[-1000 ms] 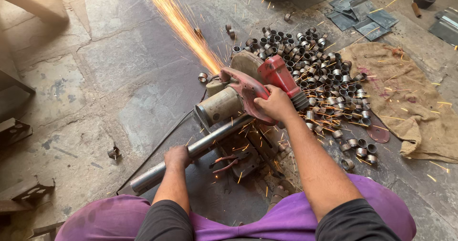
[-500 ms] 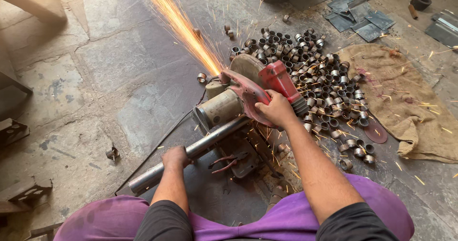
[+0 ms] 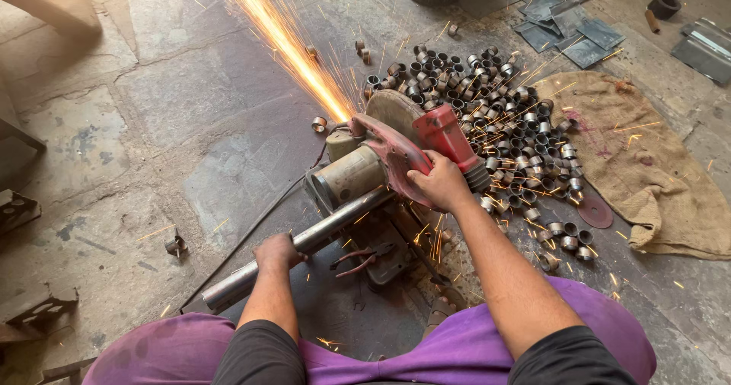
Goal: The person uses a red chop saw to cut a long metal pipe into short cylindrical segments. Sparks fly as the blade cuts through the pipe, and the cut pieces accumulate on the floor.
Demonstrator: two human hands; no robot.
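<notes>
A red chop saw (image 3: 396,153) stands on the stone floor in front of me, its blade down and throwing a bright stream of sparks (image 3: 285,42) up to the far left. My right hand (image 3: 435,181) grips the saw's handle. A long steel pipe (image 3: 327,229) lies under the blade and runs toward the near left. My left hand (image 3: 276,252) is closed around that pipe. My knees in purple cloth frame the bottom of the view.
A heap of several short cut pipe rings (image 3: 502,118) lies right of the saw. A burlap sack (image 3: 647,172) is spread at the right, a worn cutting disc (image 3: 595,211) beside it. Metal plates (image 3: 571,31) lie at the back right, metal brackets (image 3: 30,305) at the left edge.
The saw head has stayed pressed down on the pipe and the sparks keep flying. Both hands hold the same grips; the view has shifted slightly.
</notes>
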